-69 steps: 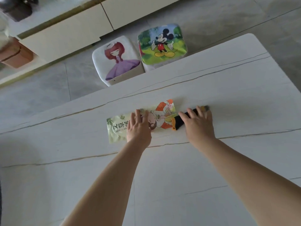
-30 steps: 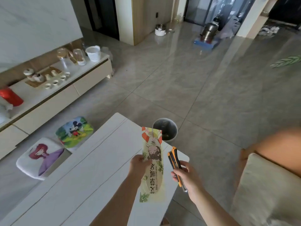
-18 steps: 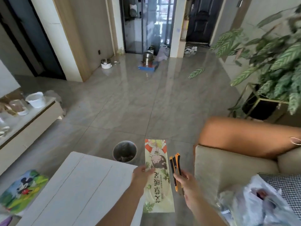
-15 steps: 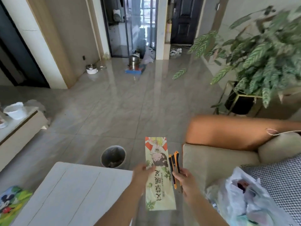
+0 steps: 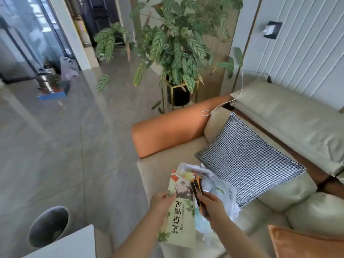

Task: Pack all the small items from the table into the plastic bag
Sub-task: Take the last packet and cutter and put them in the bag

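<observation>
The left hand [image 5: 161, 201] pinches one long flat packet [image 5: 178, 213], glossy pale green with printed leaves, a cartoon figure and red-orange corners at its far end; thumb and fingers close on its left edge near the middle. The right hand [image 5: 211, 205] is curled round one utility knife [image 5: 196, 189], a slim black and orange plastic bar whose tip points away from the person (its rear end is hidden inside the fist). Both things are held in the air just above one crumpled, thin, translucent plastic bag [image 5: 219, 185] that lies on the seat of the sofa [image 5: 290, 194]; the far end of the packet and the tip of the knife overlap the bag's rumpled top, though whether they touch it cannot be told.

The sofa is smooth beige upholstery with a rounded orange armrest [image 5: 167, 135]. One square cushion [image 5: 245, 161] in a fine black and white check leans just beside the bag, and a corner of an orange cushion [image 5: 305, 241] shows at the lower right. One white cable [image 5: 240, 86] hangs from the wall down to the armrest.

Half a second ago the hands held the same two things the same way, out in front of the sofa's edge with the bag off to the right; now the view has swung right and the packet and knife are over the bag. The round grey bin [image 5: 47, 226] now lies at the lower left beside a white table [image 5: 72, 244] corner, and the striped-leaf plant [image 5: 171, 43] stands in its black pot behind the armrest
</observation>
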`<move>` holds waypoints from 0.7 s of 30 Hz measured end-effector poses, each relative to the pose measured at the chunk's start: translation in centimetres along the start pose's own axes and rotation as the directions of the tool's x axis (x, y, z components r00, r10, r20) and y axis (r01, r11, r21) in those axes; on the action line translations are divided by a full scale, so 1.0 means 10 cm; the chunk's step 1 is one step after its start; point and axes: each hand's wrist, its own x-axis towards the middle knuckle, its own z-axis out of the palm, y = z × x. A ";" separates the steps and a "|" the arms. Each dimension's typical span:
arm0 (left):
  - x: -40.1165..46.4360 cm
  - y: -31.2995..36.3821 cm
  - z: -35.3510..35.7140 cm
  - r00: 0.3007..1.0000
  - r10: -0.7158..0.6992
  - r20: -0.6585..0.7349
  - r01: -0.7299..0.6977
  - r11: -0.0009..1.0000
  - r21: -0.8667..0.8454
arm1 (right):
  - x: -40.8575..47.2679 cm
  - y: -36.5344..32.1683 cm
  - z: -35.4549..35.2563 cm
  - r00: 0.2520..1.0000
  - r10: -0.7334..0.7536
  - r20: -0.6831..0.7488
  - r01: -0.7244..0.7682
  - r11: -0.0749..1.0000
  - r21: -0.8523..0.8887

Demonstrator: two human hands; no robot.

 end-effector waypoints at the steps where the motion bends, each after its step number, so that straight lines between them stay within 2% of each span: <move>1: 0.06 -0.02 0.14 1.000 -0.017 0.023 0.017 1.000 0.011 | 0.03 0.01 -0.11 0.999 0.015 -0.035 -0.015 1.000 0.011; 7: 0.37 -0.04 0.73 0.983 -0.176 0.052 0.171 0.981 0.087 | 0.24 0.01 -0.53 0.979 0.115 -0.168 -0.110 0.993 0.042; 11: 0.72 0.04 0.95 0.952 -0.286 0.106 0.284 0.958 0.035 | 0.44 -0.01 -0.62 0.959 0.167 -0.227 -0.154 0.985 0.075; 15: 1.14 0.12 1.07 0.940 -0.333 0.080 0.332 0.943 0.026 | 0.75 0.02 -0.57 0.934 0.188 -0.303 -0.174 0.982 0.074; 18: 1.50 0.13 1.12 0.929 -0.365 0.063 0.361 0.930 0.073 | 1.04 -0.01 -0.48 0.919 0.201 -0.339 -0.190 0.980 0.066; 21: 1.87 0.15 1.11 0.914 -0.406 -0.013 0.402 0.901 0.161 | 1.37 -0.02 -0.37 0.911 0.196 -0.363 -0.207 0.978 0.010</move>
